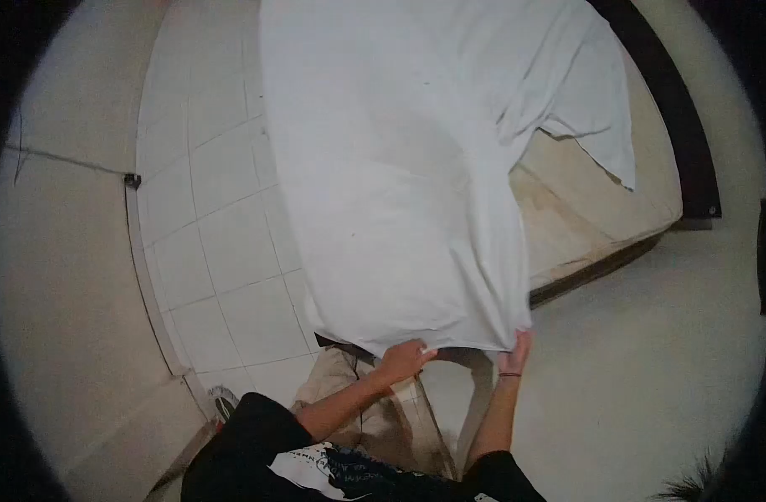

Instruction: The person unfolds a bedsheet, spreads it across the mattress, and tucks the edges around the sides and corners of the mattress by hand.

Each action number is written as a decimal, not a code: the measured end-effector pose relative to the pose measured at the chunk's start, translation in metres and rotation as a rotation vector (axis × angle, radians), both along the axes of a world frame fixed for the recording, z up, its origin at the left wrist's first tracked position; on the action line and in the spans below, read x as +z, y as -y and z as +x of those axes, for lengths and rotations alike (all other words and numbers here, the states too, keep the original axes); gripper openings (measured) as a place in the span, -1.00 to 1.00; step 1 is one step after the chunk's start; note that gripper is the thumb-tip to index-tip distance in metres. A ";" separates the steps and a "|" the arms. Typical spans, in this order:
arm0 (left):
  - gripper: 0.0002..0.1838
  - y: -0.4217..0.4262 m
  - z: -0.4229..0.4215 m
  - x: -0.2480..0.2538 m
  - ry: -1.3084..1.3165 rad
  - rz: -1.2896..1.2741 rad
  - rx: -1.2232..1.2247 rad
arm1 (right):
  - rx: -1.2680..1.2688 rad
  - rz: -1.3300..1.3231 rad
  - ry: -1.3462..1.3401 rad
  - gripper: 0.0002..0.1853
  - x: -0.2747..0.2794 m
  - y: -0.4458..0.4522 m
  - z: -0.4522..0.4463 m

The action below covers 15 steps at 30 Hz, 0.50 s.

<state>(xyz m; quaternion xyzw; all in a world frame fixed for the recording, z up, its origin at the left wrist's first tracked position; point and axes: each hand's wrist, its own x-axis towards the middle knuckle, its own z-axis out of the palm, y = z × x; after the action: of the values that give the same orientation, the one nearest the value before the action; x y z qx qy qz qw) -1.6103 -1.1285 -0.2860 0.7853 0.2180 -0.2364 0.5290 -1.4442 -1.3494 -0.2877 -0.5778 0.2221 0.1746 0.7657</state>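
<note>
A large white T-shirt [383,192] spreads out in front of me, with one short sleeve [596,109] lying toward the right. My left hand [404,361] is closed on the shirt's bottom hem, near its middle. At the right corner of the same hem, my right hand [514,353] grips the cloth. Between both hands the hem is stretched nearly straight. Soft creases run up the fabric from the right hand, and the shirt's top end passes out of view.
Beneath the shirt at the right is a beige mattress [584,217] with a dark bed frame [672,109] along its far side. White floor tiles [241,251] run along the left, beside a pale wall [73,268] with a cable [69,159].
</note>
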 end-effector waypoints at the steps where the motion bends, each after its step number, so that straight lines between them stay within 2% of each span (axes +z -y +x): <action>1: -0.59 0.000 0.022 0.014 0.046 -0.018 0.204 | 0.081 0.010 -0.039 -0.56 0.007 -0.013 -0.010; 2: -0.60 -0.004 0.041 0.028 0.077 -0.099 0.331 | 0.216 0.078 -0.078 -0.61 0.021 -0.032 -0.020; 4: -0.60 -0.007 0.076 0.049 0.152 -0.258 0.572 | 0.770 -0.079 -0.085 -0.71 -0.017 -0.049 -0.051; 6: -0.59 -0.008 0.075 0.020 0.173 -0.154 0.594 | 0.902 -0.064 -0.134 -0.75 0.023 -0.089 -0.060; 9: -0.58 -0.021 0.070 0.016 0.243 0.015 0.602 | 1.036 0.033 -0.120 -0.80 0.009 -0.089 -0.060; 10: -0.58 -0.026 0.065 0.017 0.240 0.059 0.590 | 1.025 0.053 -0.036 -0.73 0.010 -0.088 -0.059; 11: -0.58 -0.029 0.059 0.018 0.236 0.100 0.577 | 0.907 0.071 -0.070 -0.68 0.003 -0.087 -0.057; 15: -0.56 -0.033 0.058 0.044 0.099 -0.115 0.616 | 0.520 0.241 -0.246 -0.49 -0.007 -0.093 -0.040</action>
<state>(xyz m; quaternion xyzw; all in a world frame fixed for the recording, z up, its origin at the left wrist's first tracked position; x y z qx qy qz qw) -1.5519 -1.0956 -0.2417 0.6617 0.4057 -0.0384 0.6294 -1.4841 -1.2568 -0.2951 -0.4946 0.1355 0.4585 0.7258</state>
